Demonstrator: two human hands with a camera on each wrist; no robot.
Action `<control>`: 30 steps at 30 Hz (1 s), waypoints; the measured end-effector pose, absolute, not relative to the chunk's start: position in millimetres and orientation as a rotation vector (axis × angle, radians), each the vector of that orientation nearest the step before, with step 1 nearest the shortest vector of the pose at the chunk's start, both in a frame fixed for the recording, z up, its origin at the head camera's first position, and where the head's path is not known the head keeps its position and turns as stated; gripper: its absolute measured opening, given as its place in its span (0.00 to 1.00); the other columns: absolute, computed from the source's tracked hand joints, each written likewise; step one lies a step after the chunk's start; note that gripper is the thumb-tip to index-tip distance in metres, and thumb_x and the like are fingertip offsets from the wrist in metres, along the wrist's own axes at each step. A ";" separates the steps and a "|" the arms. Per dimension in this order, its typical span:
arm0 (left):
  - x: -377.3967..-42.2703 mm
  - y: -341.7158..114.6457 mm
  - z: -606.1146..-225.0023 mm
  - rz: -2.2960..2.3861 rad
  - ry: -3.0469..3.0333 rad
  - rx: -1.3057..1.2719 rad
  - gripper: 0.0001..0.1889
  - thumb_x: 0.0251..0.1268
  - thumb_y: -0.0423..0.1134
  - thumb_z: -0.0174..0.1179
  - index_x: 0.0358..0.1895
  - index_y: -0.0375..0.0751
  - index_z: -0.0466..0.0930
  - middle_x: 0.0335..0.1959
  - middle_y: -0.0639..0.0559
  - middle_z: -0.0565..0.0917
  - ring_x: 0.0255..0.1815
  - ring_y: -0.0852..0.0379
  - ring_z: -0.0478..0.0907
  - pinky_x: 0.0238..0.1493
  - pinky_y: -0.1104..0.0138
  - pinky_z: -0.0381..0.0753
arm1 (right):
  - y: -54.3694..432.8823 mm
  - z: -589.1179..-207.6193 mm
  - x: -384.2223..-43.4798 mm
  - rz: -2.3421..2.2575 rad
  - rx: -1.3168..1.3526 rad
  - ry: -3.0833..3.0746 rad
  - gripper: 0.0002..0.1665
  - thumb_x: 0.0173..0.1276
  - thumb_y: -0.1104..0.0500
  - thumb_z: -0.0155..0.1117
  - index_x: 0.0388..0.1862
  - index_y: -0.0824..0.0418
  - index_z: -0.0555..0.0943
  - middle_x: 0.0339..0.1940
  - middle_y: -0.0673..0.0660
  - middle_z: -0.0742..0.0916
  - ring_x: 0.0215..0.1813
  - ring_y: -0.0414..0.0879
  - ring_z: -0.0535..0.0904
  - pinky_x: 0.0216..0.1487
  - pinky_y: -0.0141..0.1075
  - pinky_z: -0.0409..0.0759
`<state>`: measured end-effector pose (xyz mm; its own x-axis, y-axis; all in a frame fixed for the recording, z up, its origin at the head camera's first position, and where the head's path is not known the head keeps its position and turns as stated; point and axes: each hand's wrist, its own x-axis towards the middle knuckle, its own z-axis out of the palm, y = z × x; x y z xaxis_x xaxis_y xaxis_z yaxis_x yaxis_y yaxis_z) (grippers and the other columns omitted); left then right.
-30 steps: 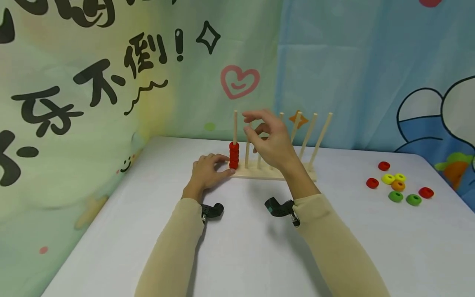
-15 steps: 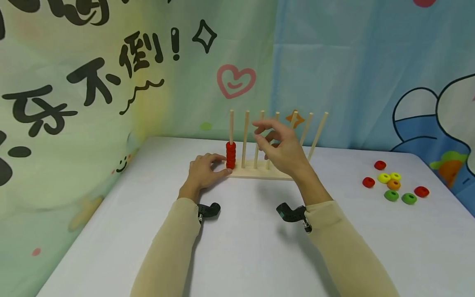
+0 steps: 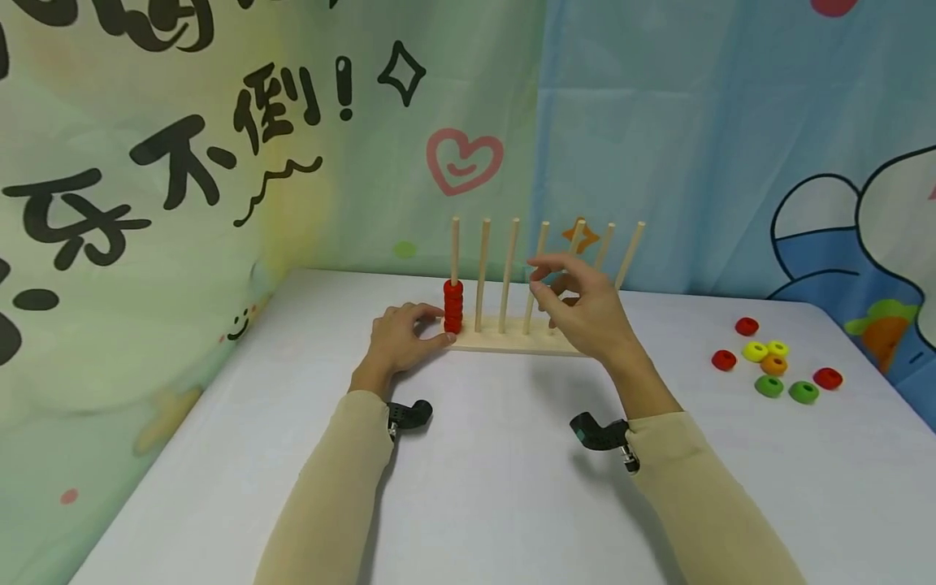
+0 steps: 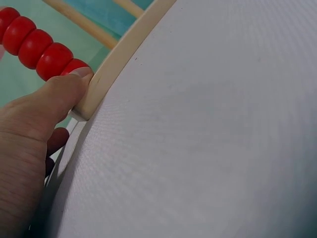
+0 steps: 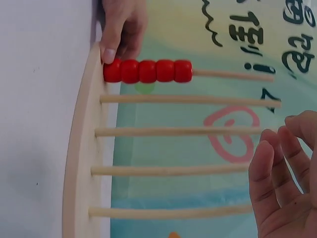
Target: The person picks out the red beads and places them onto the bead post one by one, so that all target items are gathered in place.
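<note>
A wooden peg stand (image 3: pixel 512 341) with a row of upright pegs stands on the white table. Several red beads (image 3: pixel 453 307) are stacked on its leftmost peg, and the peg's top sticks out above them. My left hand (image 3: pixel 400 337) grips the left end of the base. In the left wrist view its thumb (image 4: pixel 72 89) lies on the base against the lowest red bead. My right hand (image 3: pixel 585 305) is raised in front of the pegs on the right, fingers loosely bent, holding nothing. It hides parts of those pegs and the base's right end.
Loose beads lie on the table at the right: red ones (image 3: pixel 828 379), yellow ones (image 3: pixel 756 352), an orange one (image 3: pixel 774 365) and green ones (image 3: pixel 769 386). A printed cloth backdrop (image 3: pixel 629 122) hangs behind the table (image 3: pixel 497 487).
My right hand has moved right and slightly down, from near the second peg to the pegs farther right. The left hand keeps its hold on the base. The view has shifted slightly.
</note>
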<state>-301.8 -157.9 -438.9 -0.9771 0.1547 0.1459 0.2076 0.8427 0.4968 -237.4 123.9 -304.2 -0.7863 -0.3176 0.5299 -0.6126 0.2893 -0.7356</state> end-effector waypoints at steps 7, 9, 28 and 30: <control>-300.7 -158.1 -440.2 -0.800 -2.937 -0.278 0.28 0.59 0.65 0.59 0.61 0.60 0.78 0.61 0.54 0.77 0.62 0.48 0.67 0.62 0.48 0.60 | 139.6 -312.4 -237.8 1.488 0.791 -2.269 0.17 0.70 0.70 0.59 0.57 0.66 0.79 0.43 0.61 0.81 0.29 0.46 0.79 0.25 0.42 0.81; -300.1 -158.8 -440.8 -0.791 -2.942 -0.269 0.28 0.59 0.65 0.59 0.61 0.60 0.77 0.62 0.54 0.77 0.63 0.48 0.67 0.63 0.48 0.59 | 143.3 -314.7 -237.5 1.476 0.790 -2.271 0.18 0.70 0.70 0.59 0.57 0.66 0.79 0.43 0.62 0.81 0.29 0.47 0.78 0.24 0.39 0.80; -299.2 -156.0 -439.8 -0.803 -2.921 -0.278 0.29 0.59 0.66 0.59 0.62 0.60 0.78 0.61 0.53 0.78 0.62 0.47 0.67 0.62 0.47 0.60 | 183.1 -335.8 -229.5 1.351 0.658 -2.361 0.17 0.69 0.71 0.61 0.56 0.65 0.80 0.42 0.61 0.83 0.28 0.47 0.79 0.24 0.34 0.79; -299.4 -155.8 -438.9 -0.797 -2.924 -0.282 0.29 0.59 0.65 0.59 0.62 0.60 0.77 0.62 0.53 0.77 0.62 0.46 0.67 0.62 0.47 0.60 | 189.2 -341.0 -231.2 1.346 0.641 -2.367 0.17 0.69 0.70 0.61 0.56 0.66 0.79 0.42 0.62 0.83 0.28 0.46 0.79 0.24 0.33 0.79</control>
<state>-299.4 -155.8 -438.9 -0.9781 0.1517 0.1427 0.2032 0.8462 0.4926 -231.2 189.2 -341.0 -0.8394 -0.2144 0.4995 -0.5389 0.4485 -0.7131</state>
